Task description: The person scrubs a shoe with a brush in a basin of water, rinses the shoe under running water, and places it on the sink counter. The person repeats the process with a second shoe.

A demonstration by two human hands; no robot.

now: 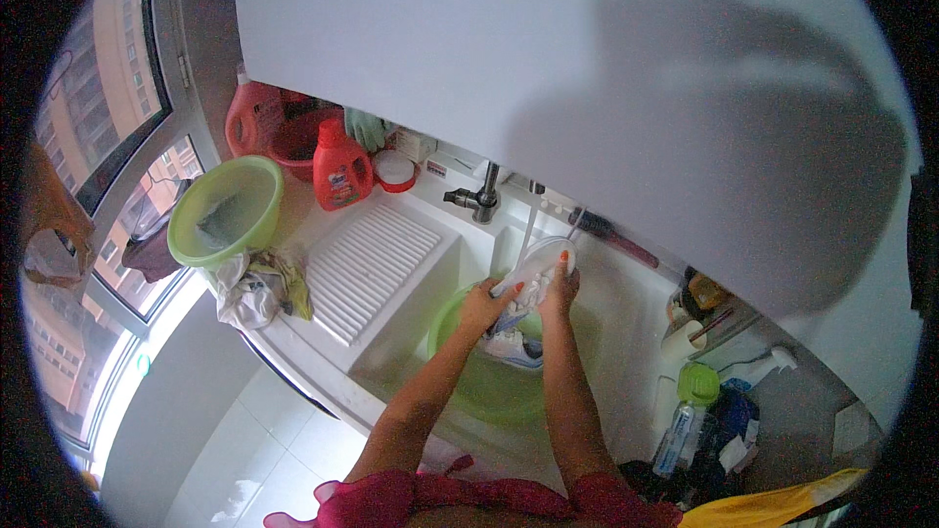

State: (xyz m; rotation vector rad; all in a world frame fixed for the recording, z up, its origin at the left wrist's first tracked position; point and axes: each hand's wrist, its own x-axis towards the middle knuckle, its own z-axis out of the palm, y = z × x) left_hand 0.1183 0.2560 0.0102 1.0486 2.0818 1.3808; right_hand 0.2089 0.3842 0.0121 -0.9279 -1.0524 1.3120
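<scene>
Over the sink, a white sneaker (541, 265) is held between my two hands, tilted, with pale laces showing. My left hand (481, 308) grips its near-left side, fingers closed on it. My right hand (559, 291) is closed round the right side, thumb lying on top. A thin stream of water (529, 227) falls from above next to the shoe. Below my hands, a second sneaker (514, 350), white with blue-grey parts, lies in a light green basin (489, 399) inside the white sink (616, 372). My forearms hide part of the basin.
Left of the sink is a ribbed washboard (372, 269). Beyond it stand a red detergent bottle (342, 168), a green bowl (227, 210) and crumpled cloths (259, 290). A dark faucet (479, 198) rises behind. Bottles and a green-lidded container (697, 384) crowd the right. A white cabinet (440, 29) overhangs.
</scene>
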